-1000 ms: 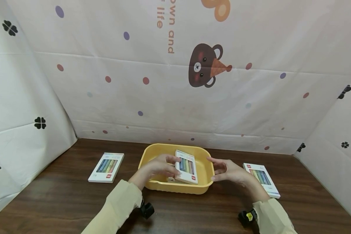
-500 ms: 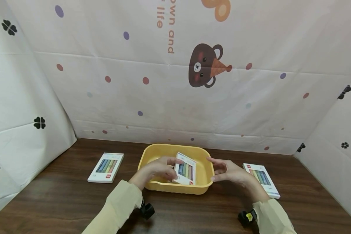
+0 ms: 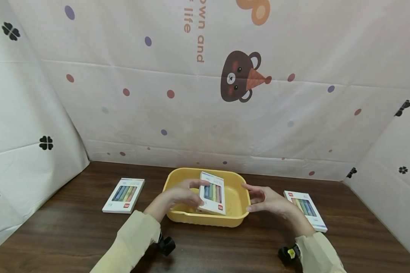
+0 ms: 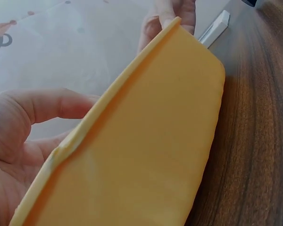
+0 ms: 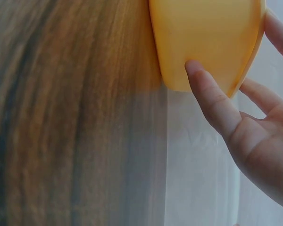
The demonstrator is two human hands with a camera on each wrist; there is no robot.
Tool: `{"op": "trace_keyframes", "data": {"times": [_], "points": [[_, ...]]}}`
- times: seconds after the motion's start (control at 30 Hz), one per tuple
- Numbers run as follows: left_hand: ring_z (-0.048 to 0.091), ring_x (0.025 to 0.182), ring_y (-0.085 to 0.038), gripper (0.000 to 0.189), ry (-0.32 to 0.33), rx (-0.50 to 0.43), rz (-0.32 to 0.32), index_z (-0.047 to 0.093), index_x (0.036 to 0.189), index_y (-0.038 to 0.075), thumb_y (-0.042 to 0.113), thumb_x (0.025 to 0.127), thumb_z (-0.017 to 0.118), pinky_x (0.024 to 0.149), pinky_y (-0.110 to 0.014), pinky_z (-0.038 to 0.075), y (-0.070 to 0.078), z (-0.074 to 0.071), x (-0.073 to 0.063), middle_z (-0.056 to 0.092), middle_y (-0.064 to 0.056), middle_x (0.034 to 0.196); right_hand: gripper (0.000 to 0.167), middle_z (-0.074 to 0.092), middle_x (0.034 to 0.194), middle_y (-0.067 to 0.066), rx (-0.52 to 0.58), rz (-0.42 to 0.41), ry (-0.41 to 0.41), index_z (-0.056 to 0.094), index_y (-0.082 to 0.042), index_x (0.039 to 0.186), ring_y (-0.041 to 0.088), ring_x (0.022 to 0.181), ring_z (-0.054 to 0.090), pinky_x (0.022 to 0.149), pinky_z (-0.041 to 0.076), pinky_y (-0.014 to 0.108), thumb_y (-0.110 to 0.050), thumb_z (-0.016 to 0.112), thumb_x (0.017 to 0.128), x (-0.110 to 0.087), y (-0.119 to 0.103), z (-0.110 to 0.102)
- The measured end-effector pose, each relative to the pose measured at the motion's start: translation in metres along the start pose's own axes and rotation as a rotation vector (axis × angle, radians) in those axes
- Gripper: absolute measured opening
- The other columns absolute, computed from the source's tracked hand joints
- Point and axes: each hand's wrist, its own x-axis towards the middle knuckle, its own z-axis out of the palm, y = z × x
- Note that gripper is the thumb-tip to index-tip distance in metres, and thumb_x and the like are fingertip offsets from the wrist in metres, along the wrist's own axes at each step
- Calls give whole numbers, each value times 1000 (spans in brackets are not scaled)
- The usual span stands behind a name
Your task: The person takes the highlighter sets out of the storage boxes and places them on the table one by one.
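In the head view, a yellow plastic tub (image 3: 237, 197) stands at the middle of the table. My left hand (image 3: 184, 192) reaches over its near left rim and holds a white box of coloured chalk-like sticks (image 3: 213, 192) by its left side, thumb and fingers spread along it. The box lies tilted inside the tub; whether it touches the bottom I cannot tell. My right hand (image 3: 267, 199) grips the tub's right end. In the right wrist view one fingertip (image 5: 194, 67) presses the outer wall while other fingers reach over the rim. The tub wall (image 4: 146, 127) hides the box in the left wrist view.
Another white box of sticks (image 3: 124, 195) lies flat left of the tub. A similar box (image 3: 305, 210) lies to the right, partly behind the right forearm. A patterned white cloth (image 3: 140, 113) hangs behind the dark wooden table (image 3: 71, 227).
The held box dipped lower in the tub, then rose and shifted left with the left hand. The right hand and the tub have stayed nearly still.
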Motion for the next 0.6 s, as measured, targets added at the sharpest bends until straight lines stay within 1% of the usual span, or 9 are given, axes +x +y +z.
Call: {"op": "trace_keyframes", "data": {"times": [0.17,0.3,0.4,0.6], "points": [[61,78,-22,66,-3,-54,6,51,128,7,-7,67,69,62,-32,53,0,-2,-4,42,-18,128,85,39,128,36,-17,-4,4,20,6,141,31,97,61,81,50,30,-12,73,77,0,1,0],[61,81,-22,66,3,-85,21,51,128,7,-7,67,69,66,-33,53,0,-4,-7,41,-18,130,84,39,128,35,-20,-8,4,20,6,141,30,97,61,81,50,31,-12,73,77,0,1,0],[61,81,-21,65,10,-88,33,51,129,6,-8,67,69,69,-33,53,1,-4,-9,40,-19,131,85,39,128,35,-9,-12,2,20,6,141,30,96,61,81,50,31,-10,73,77,1,1,0],[60,83,-22,65,41,-77,19,53,128,8,-8,67,70,69,-33,54,4,-5,-12,39,-19,132,85,39,128,36,1,-7,6,20,6,141,28,96,62,81,50,30,-9,73,76,1,1,0]]}}
